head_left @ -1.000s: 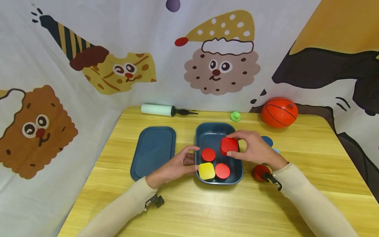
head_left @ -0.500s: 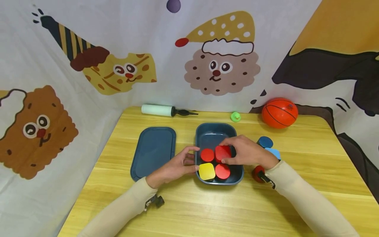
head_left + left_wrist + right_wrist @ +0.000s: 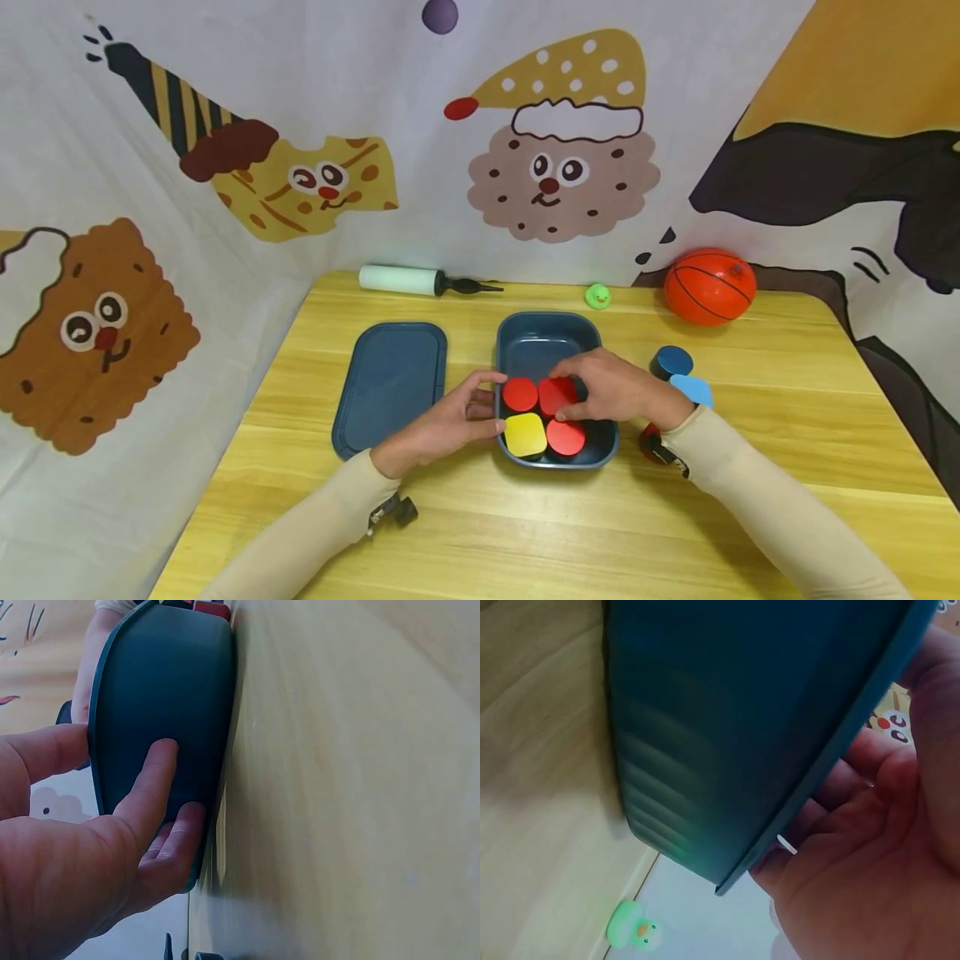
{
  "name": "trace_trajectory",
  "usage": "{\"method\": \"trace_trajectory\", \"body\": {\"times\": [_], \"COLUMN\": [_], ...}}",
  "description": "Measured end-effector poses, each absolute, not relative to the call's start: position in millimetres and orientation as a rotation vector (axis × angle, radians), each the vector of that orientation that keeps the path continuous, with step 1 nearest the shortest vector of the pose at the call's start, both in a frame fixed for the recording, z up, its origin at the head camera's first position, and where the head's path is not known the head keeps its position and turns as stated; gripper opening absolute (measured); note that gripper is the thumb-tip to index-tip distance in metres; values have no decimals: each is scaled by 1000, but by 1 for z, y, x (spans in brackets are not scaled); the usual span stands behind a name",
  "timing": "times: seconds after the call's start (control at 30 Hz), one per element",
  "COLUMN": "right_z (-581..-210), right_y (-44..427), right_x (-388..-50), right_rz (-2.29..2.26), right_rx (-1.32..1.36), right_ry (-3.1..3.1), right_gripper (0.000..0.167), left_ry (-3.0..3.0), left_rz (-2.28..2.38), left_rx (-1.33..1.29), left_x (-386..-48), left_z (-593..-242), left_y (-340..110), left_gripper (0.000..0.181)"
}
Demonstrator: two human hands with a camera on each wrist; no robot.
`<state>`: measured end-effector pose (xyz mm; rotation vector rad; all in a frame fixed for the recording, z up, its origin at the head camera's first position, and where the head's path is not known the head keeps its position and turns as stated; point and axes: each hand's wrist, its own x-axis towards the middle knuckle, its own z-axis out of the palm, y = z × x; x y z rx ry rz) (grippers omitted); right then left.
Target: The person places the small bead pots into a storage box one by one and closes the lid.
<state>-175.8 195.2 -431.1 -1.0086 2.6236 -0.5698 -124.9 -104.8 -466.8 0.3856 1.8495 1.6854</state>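
A dark blue rectangular box stands on the table. My right hand reaches over its right wall and pinches a red rounded-square piece between thumb and fingers. Beside that piece is a red round one; a yellow rounded-square piece and another red round piece lie in front. My left hand rests at the box's left side. In the left wrist view its fairly straight fingers lie along the outer wall. The wall hides the pinched piece in the right wrist view.
A flat dark blue lid lies left of the box. To the right are a dark blue round piece, a light blue piece and a partly hidden red thing. Farther back are a pump, green duck and small basketball.
My right hand has moved left and slightly toward me inside the box, bringing the red square piece next to the red round one. The left hand has stayed put.
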Motion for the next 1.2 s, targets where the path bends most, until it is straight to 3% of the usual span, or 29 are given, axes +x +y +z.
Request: {"method": "trace_trajectory", "body": {"times": [0.67,1.2], "right_z": [-394,-398], "right_y": [230,296], "right_x": [-156,-133], "right_rz": [-836,-1144], "right_rx": [-886,-771], "right_ry": [2806,3025], "right_gripper": [45,30], "left_ry": [1828,1823], "left_rz": [1699,1706], "left_rx": [382,374], "left_x": [-126,-125], "left_z": [-469,-466], "left_y": [-105,-104], "left_gripper": [71,70]}}
